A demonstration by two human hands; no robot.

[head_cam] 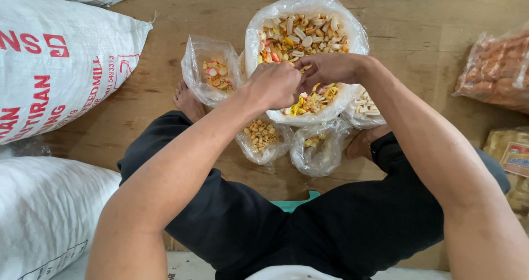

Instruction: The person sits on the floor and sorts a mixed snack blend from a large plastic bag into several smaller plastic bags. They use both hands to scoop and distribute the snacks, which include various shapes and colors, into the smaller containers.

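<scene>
A large clear plastic bag (259,23) of mixed coloured crackers stands open on the wooden floor in front of my crossed legs. My left hand (273,84) and my right hand (325,68) meet over its near side, fingers curled together; what they pinch is hidden. Around it sit smaller clear bags: one with pink and white pieces (212,73), one with small round yellow pieces (262,136), one nearly empty bag (319,147), and one with pale white pieces (363,106).
Big white woven sacks (49,65) lie at the left, another sack (44,214) below them. At the right edge are an orange snack packet (496,70) and a yellow snack packet (509,159). My bare feet (187,101) rest beside the bags.
</scene>
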